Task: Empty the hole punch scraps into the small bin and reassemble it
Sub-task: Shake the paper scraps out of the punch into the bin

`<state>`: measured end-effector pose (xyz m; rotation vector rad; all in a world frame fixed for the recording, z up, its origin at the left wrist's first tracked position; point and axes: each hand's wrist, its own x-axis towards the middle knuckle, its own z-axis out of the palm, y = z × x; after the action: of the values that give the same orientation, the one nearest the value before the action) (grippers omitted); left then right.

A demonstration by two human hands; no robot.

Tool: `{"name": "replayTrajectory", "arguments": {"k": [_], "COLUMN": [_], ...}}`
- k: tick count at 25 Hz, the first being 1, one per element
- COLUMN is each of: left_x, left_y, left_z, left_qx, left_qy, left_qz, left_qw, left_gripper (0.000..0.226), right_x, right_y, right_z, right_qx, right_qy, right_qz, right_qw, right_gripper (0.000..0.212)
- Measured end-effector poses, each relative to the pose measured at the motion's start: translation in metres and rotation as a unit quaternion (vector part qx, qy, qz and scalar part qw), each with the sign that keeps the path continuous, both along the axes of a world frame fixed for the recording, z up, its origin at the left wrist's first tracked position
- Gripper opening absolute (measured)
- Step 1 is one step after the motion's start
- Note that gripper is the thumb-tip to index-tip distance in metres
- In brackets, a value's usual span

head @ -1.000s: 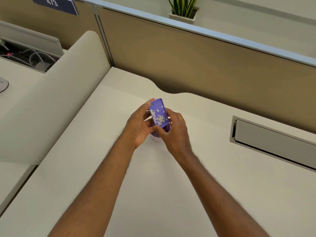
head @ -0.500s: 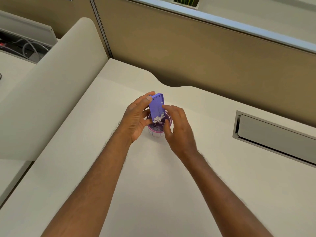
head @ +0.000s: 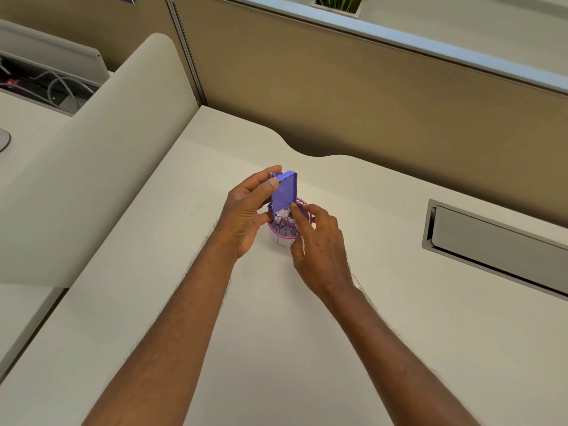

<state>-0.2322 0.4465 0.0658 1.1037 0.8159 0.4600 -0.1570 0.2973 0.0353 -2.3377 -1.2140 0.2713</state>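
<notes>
Two hands work over the small bin (head: 284, 233), which stands on the pale desk (head: 276, 333) near its middle. The left hand (head: 246, 210) grips the purple scrap tray (head: 285, 192) of the hole punch by its edges, thumb near the top and fingers behind, and holds it steeply tilted, almost on end, with its lower end inside the bin's pink rim. The right hand (head: 316, 241) is loosely curled, its index fingertip touching the tray's lower right edge; whether it also steadies the bin cannot be told. Compared with one second ago, the tray stands far more upright, and the white paper scraps (head: 282, 214), then spread across the tray's face, have slid into a small cluster at its lower end, with many already lying in the bin. By this evidence emptying is judged nearly complete; a few scraps cling, and reassembly is not yet begun.
</notes>
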Motion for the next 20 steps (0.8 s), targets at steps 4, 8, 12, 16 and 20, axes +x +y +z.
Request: {"name": "replayTrajectory", "arguments": {"k": [4,8,12,16,20], "left_x": [-0.002,-0.004,-0.003,-0.003,-0.004], "left_y": [-0.001,-0.001,-0.004,-0.006,-0.007], "left_z": [-0.002,-0.005,-0.004,-0.003,-0.002], "left_qx": [0.009,0.005,0.003,0.007,0.013], "left_qy": [-0.009,-0.023,-0.033,-0.034,-0.034], "left_qz": [0.005,0.015,0.015,0.016,0.014], "left_qw": [1.000,1.000,0.999,0.999,0.999], "left_gripper": [0.042,0.035,0.031,0.031,0.031], "right_x": [-0.002,-0.003,-0.006,-0.015,-0.010], "right_y": [0.001,-0.002,0.003,0.001,0.002], "right_z": [-0.001,-0.002,-0.002,-0.004,-0.002], "right_qx": [0.013,0.042,0.025,0.017,0.020], "right_qy": [0.021,0.015,0.000,-0.016,-0.007], "right_qz": [-0.020,-0.030,-0.052,-0.044,-0.073], "right_qw": [0.999,0.999,0.998,0.999,0.997], "right_gripper": [0.063,0.056,0.067,0.069,0.068]}}
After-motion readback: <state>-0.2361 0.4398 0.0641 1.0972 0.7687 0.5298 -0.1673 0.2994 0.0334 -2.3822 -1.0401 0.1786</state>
